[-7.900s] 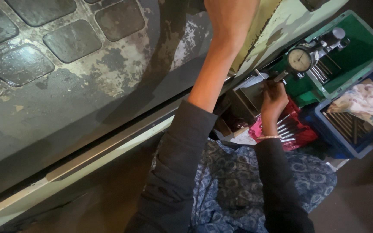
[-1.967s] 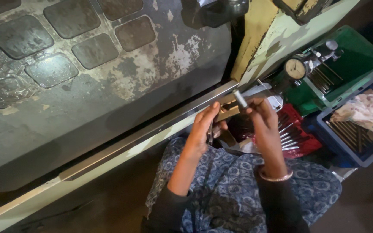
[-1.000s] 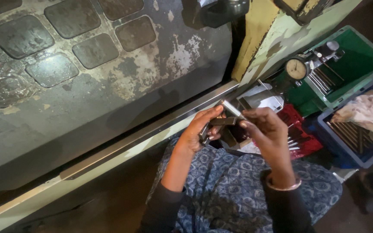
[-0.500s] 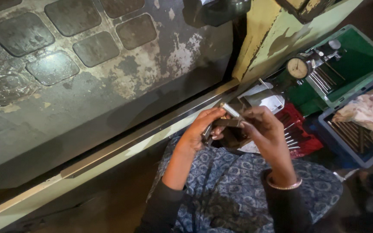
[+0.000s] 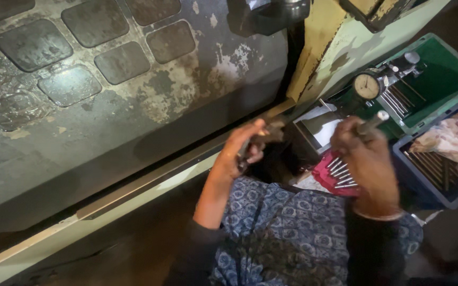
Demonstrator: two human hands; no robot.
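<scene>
Right hand (image 5: 366,153) grips metal rod (image 5: 373,121), pointing up-right.

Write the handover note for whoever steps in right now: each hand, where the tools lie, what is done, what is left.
Left hand: closed on a dark metal tool, held by the machine's edge rail.
Right hand: gripping a slim metal rod, raised above the red case of spare rods.
Dial gauge lies in the green case; blue bin with a cloth sits beside it.
Done: tool and rod are both picked up.
Left: the two are apart, not joined; what comes after cannot be told.
</scene>
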